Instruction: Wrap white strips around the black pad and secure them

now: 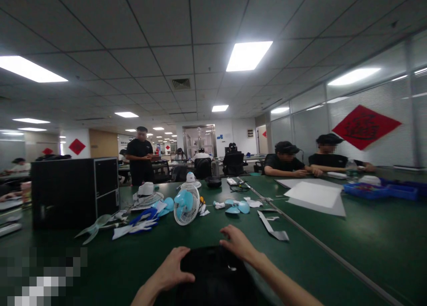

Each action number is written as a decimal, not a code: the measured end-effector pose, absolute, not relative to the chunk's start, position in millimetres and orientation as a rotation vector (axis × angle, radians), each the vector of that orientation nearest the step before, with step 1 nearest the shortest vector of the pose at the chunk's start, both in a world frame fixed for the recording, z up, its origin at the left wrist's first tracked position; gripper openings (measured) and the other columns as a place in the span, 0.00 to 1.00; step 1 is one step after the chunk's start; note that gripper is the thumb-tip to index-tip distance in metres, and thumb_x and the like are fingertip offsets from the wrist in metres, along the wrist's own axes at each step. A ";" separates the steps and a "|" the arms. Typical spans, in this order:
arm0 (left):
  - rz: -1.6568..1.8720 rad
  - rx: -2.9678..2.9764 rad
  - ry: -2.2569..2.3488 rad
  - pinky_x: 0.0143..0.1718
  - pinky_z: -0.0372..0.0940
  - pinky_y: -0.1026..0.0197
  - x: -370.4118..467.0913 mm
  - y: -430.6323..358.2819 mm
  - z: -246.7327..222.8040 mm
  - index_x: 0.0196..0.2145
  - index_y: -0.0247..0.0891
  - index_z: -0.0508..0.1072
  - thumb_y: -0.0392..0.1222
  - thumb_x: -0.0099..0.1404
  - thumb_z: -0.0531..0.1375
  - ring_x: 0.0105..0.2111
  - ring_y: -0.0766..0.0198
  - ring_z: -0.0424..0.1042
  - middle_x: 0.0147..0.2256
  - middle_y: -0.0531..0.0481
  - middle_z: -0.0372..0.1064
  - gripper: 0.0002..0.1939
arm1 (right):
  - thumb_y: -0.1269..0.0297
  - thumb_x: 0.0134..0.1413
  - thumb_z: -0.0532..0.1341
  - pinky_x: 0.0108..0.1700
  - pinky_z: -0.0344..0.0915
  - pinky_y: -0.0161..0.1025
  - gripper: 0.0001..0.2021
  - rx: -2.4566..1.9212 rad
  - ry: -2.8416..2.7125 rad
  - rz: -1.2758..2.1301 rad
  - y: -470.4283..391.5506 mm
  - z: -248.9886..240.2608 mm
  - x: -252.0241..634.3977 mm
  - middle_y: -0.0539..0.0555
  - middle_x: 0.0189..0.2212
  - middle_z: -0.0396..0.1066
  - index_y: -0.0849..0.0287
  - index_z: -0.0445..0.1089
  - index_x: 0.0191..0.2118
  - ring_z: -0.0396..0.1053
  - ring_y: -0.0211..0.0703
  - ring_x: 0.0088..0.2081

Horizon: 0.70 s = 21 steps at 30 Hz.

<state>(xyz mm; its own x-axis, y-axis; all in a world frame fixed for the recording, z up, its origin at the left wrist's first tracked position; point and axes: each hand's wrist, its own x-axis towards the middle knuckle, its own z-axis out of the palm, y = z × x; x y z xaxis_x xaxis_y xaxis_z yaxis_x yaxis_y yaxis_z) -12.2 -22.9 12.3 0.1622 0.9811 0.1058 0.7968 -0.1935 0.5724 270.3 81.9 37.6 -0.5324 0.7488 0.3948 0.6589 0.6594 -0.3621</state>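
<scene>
At the bottom middle, close to me, lies a dark black bag-like object (213, 270); its exact kind is hard to make out. My left hand (171, 268) grips its left edge, thumb over the top and fingers along the far side. At its far right corner is my right hand (238, 243), fingers stretched and thumb apart, near or touching the edge. Beyond the hands stands a small fan head with a white grille and light blue blades (186, 204). To its right lies a loose blue fan blade set (236, 207).
A black computer tower (63, 192) stands left on the green table (310, 261). Blue-and-white gloves (138, 223), a clear blade set (95, 229), a bent silver strip (271, 228), white sheets (313, 195) and blue trays (380, 190) lie about. Two people sit at right; one stands behind.
</scene>
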 end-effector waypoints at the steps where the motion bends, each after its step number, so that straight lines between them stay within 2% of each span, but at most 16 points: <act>1: 0.645 2.058 1.699 0.64 0.49 0.54 -11.2 -23.8 13.7 0.61 0.34 0.62 0.63 0.46 0.66 0.61 0.47 0.56 0.62 0.39 0.57 0.49 | 0.63 0.55 0.62 0.49 0.65 0.40 0.14 -1.202 -2.283 0.148 89.3 38.5 284.5 0.59 0.43 0.71 0.61 0.72 0.46 0.70 0.50 0.46; 4: 0.629 2.021 1.715 0.63 0.50 0.54 -9.1 -25.8 16.9 0.61 0.35 0.62 0.62 0.47 0.65 0.61 0.49 0.56 0.62 0.40 0.57 0.48 | 0.65 0.55 0.61 0.50 0.63 0.42 0.13 -1.524 -2.086 -0.158 108.9 38.1 334.4 0.63 0.46 0.69 0.63 0.71 0.46 0.67 0.54 0.50; 7: 0.638 1.989 1.708 0.63 0.51 0.53 -8.3 -25.8 17.2 0.61 0.36 0.62 0.63 0.49 0.64 0.61 0.49 0.56 0.62 0.41 0.57 0.47 | 0.63 0.57 0.61 0.47 0.64 0.42 0.15 -1.750 -1.958 -0.302 119.2 32.0 378.1 0.67 0.49 0.66 0.65 0.68 0.48 0.66 0.56 0.51; 10: 0.653 1.994 1.705 0.63 0.50 0.52 -9.2 -23.3 14.0 0.61 0.37 0.61 0.63 0.49 0.64 0.61 0.48 0.56 0.62 0.41 0.57 0.47 | 0.62 0.58 0.61 0.45 0.65 0.42 0.17 -1.887 -1.950 -0.259 122.1 23.6 400.5 0.68 0.49 0.66 0.66 0.67 0.50 0.68 0.56 0.49; 15: 0.668 1.996 1.717 0.64 0.49 0.52 -14.6 -16.7 5.1 0.62 0.36 0.60 0.63 0.51 0.62 0.63 0.48 0.54 0.63 0.40 0.55 0.46 | 0.70 0.60 0.55 0.40 0.64 0.40 0.10 -1.945 -1.940 -0.163 125.7 18.2 405.6 0.67 0.43 0.71 0.66 0.72 0.42 0.73 0.53 0.43; 19: 0.680 2.026 1.724 0.65 0.47 0.53 -17.5 -11.6 -1.1 0.62 0.34 0.61 0.63 0.52 0.61 0.63 0.48 0.54 0.63 0.39 0.55 0.46 | 0.74 0.59 0.51 0.36 0.63 0.38 0.13 -1.952 -1.855 -0.147 128.7 26.7 417.3 0.64 0.38 0.74 0.64 0.74 0.36 0.74 0.50 0.39; 21: 0.695 2.045 1.718 0.65 0.47 0.53 -17.1 -10.2 -2.2 0.61 0.34 0.62 0.63 0.52 0.62 0.63 0.48 0.54 0.63 0.39 0.57 0.45 | 0.73 0.60 0.50 0.37 0.63 0.38 0.14 -1.940 -1.794 -0.177 128.0 34.6 428.3 0.63 0.38 0.74 0.64 0.74 0.38 0.74 0.50 0.39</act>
<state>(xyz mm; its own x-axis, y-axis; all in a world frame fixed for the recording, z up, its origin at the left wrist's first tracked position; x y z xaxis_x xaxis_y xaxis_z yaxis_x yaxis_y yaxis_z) -17.1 -10.2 -2.2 0.1306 0.9831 0.1281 0.7958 -0.1810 0.5779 428.3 128.0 34.6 0.1285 0.9019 0.4123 0.9650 -0.0179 -0.2617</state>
